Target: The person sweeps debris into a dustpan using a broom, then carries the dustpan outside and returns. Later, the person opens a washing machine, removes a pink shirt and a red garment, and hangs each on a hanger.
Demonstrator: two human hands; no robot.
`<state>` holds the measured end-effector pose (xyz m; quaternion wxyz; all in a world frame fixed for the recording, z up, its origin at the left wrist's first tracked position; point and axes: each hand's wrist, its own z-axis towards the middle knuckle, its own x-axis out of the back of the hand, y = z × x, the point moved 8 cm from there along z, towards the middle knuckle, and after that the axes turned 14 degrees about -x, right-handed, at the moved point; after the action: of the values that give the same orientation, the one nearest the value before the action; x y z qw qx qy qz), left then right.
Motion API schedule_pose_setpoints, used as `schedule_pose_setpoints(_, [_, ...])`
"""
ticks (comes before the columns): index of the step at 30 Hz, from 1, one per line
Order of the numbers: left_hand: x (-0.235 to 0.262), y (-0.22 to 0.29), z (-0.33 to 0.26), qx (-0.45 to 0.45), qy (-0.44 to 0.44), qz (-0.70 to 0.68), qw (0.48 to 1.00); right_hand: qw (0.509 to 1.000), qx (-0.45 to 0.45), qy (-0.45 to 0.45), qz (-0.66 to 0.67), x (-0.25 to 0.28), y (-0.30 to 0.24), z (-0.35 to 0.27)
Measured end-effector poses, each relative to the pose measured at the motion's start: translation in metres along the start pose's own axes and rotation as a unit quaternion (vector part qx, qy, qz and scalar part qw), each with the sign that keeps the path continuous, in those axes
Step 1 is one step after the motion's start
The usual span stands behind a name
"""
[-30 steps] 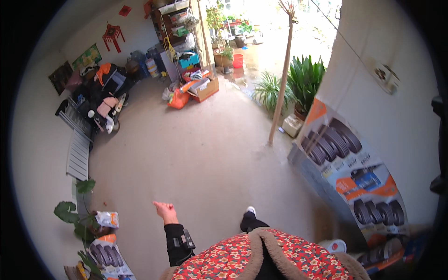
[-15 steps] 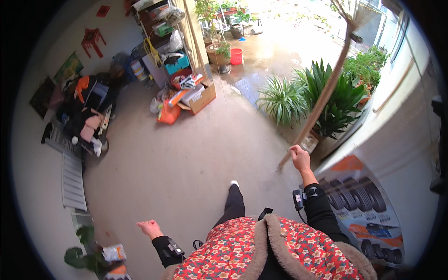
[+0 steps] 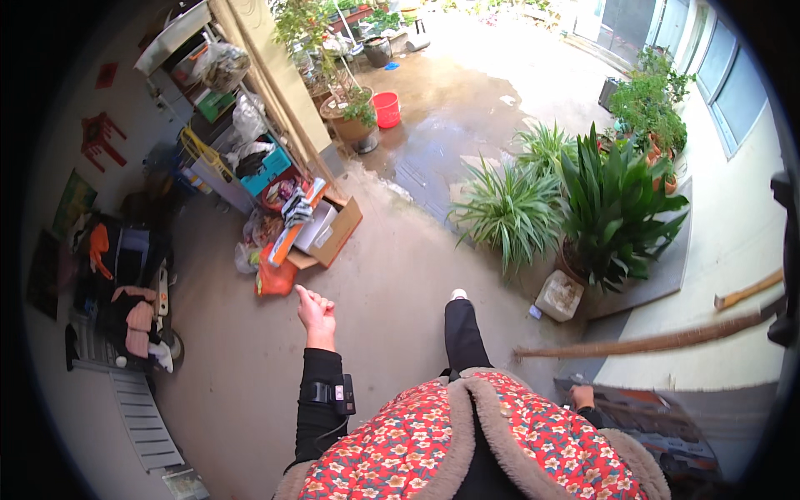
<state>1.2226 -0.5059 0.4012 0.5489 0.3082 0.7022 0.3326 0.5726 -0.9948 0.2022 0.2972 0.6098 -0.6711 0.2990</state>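
Note:
My left hand (image 3: 317, 318) is raised in front of me over the grey floor, fingers loosely curled in and thumb pointing up, with nothing visible in it. Beyond it sits an orange-red bag (image 3: 273, 275) beside an open cardboard box (image 3: 340, 233). At the lower right, my right hand (image 3: 582, 397) hangs low by my side near a printed poster (image 3: 658, 421). It is small and partly cut off by my clothing, so its fingers cannot be made out. A long wooden pole (image 3: 633, 346) slants across the right side, apart from that hand.
Potted leafy plants (image 3: 612, 212) and a pale block (image 3: 559, 296) stand along the right wall. A cluttered shelf (image 3: 221, 108) is at the far left, with a chair heaped with clothes (image 3: 137, 317) nearer. A red bucket (image 3: 386, 109) stands on wet ground outside.
My left hand has swung forward and up; my right hand has swung back to my side. The view has shifted forward, bringing the plants and box closer, and the other foot is now in front.

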Motion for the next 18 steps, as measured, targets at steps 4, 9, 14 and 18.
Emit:
schedule_pose_setpoints(4, [-0.097,-0.049,0.094,0.053,0.035,0.0,0.998,0.966,-0.067,-0.171,0.18,-0.008,-0.106,0.034])
schedule_pose_setpoints(9, [-0.192,-0.083,0.2,0.068,0.026,0.026,0.997,0.951,0.255,0.052,0.169,0.135,-0.378,0.088])
schedule_pose_setpoints(14, [-0.277,-0.144,0.282,0.125,0.059,-0.019,0.99,0.964,0.151,0.071,0.206,0.266,-0.637,0.131])
schedule_pose_setpoints(18, [-0.359,-0.206,0.371,0.169,0.038,-0.041,0.984,0.943,0.225,0.157,0.189,0.319,-0.806,0.138])
